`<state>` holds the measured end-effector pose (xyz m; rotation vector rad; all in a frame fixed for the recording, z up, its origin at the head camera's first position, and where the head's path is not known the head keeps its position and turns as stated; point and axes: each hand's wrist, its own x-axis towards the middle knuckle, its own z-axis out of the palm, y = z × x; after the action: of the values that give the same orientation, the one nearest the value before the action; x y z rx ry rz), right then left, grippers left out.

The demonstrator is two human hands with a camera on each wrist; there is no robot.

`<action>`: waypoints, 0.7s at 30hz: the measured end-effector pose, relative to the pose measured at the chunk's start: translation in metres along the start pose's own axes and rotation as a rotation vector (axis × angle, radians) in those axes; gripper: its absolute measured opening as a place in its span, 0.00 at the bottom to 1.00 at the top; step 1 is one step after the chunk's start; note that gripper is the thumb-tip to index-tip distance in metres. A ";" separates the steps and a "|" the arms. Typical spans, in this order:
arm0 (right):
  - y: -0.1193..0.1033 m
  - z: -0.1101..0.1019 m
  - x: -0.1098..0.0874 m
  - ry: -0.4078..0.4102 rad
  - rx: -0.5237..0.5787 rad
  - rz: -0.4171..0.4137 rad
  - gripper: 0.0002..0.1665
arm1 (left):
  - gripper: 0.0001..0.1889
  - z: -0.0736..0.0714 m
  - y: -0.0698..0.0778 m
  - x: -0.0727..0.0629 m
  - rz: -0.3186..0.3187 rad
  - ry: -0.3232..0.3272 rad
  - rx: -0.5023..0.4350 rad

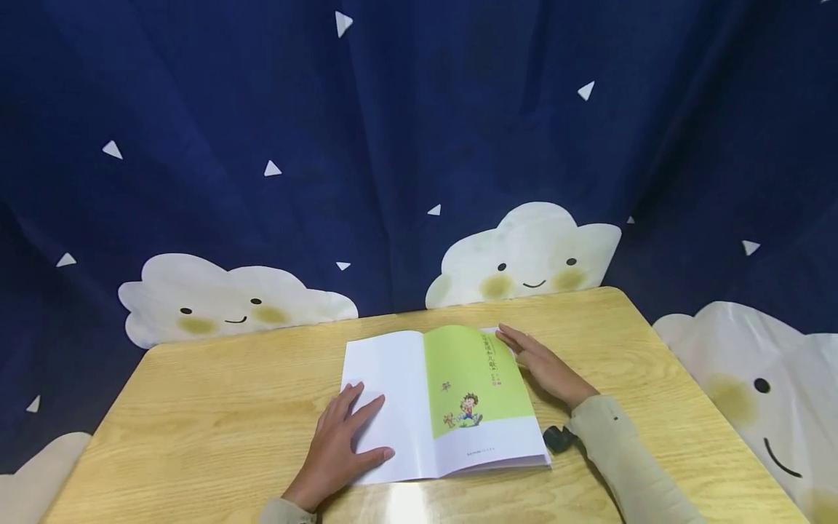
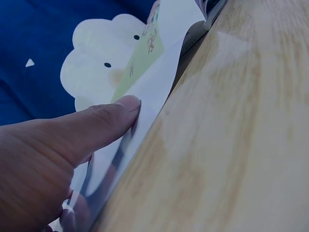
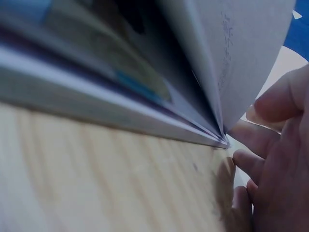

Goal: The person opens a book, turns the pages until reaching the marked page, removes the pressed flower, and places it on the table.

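Note:
An open book [image 1: 458,444] lies on the wooden table. Its left page is blank white; the right page [image 1: 458,364] has a green upper part with printed characters and a cartoon child. My left hand [image 1: 340,440] rests on the white page with fingers spread, and the left wrist view has its thumb [image 2: 104,121] on the paper near the lower edge. At the book's upper right edge, my right hand [image 1: 546,367] lies with fingers stretched along the side. In the right wrist view, a leaf [image 3: 246,53] stands raised from the pages below, with the fingertips right at its edge.
The wooden table [image 1: 216,407] extends to both sides of the book. Behind it hangs a dark blue curtain [image 1: 393,145] with white triangles and smiling clouds. A small black object [image 1: 559,439] is beside the right sleeve [image 1: 622,451].

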<state>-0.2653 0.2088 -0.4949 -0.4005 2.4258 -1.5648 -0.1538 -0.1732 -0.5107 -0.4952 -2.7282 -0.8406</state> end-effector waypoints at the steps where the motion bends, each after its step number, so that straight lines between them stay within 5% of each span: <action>1: 0.000 0.000 0.000 -0.002 -0.011 -0.014 0.34 | 0.39 0.000 0.000 0.000 0.000 0.000 0.001; 11: -0.001 0.001 0.000 0.015 -0.088 -0.042 0.33 | 0.39 -0.002 0.001 0.001 -0.022 -0.020 -0.002; 21: 0.000 -0.002 0.001 0.030 0.008 -0.067 0.36 | 0.40 -0.001 -0.001 0.001 -0.032 -0.031 0.000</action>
<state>-0.2666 0.2104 -0.4940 -0.4651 2.4520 -1.6185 -0.1552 -0.1742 -0.5102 -0.4692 -2.7717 -0.8475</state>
